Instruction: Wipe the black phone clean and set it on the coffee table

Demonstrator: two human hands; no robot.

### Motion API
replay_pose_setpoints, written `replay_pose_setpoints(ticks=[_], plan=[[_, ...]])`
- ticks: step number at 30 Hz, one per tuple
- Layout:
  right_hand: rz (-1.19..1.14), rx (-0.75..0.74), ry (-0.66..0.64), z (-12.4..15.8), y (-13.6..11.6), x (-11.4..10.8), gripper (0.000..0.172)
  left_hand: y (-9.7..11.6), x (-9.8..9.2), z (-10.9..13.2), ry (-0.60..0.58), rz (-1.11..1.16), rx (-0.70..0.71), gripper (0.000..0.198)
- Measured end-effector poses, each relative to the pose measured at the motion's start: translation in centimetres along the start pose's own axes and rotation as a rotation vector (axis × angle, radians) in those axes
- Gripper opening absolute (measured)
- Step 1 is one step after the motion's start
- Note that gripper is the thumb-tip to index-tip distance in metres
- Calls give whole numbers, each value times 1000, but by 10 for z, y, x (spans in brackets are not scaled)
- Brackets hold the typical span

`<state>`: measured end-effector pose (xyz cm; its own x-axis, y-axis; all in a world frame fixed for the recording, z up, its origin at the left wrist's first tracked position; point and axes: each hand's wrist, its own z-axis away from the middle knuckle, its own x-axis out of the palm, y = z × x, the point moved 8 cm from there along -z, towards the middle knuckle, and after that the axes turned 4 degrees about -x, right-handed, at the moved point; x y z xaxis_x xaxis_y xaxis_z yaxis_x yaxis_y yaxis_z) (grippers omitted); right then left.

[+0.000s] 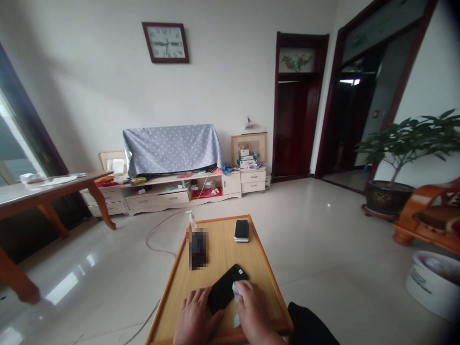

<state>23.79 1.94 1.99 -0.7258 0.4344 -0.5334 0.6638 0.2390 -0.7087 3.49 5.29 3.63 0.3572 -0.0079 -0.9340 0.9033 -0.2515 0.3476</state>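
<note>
At the bottom centre of the frame the left hand (196,320) lies flat and spread on the desk (179,282), its fingers pressing the near end of a black phone (227,289) that lies slanted on the wood. The right hand (253,309) rests on the phone's right edge with its fingers curled over a small white wipe (236,289), which touches the dark screen. Further up the desk lies a second phone (241,230) with a pale rim, near the far right corner, and a blurred dark thing (198,249) sits left of centre. A small pump bottle (192,219) stands at the far edge; its label is too small to read. In the upper left hangs a wall clock (166,42), its numerals faint.
</note>
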Motion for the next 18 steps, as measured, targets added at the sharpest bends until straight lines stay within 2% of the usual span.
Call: replay_pose_setpoints(ticks=[8, 13, 18], plan=[[45, 31, -35, -6, -2, -10, 40, 20, 6, -16, -103, -197, 62, 57], [-6, 57, -24, -8, 6, -12, 35, 42, -1, -19, -203, -299, 130, 40], [-139, 89, -15, -10, 19, -7, 33, 43, -10, -24, -183, -297, 69, 33]])
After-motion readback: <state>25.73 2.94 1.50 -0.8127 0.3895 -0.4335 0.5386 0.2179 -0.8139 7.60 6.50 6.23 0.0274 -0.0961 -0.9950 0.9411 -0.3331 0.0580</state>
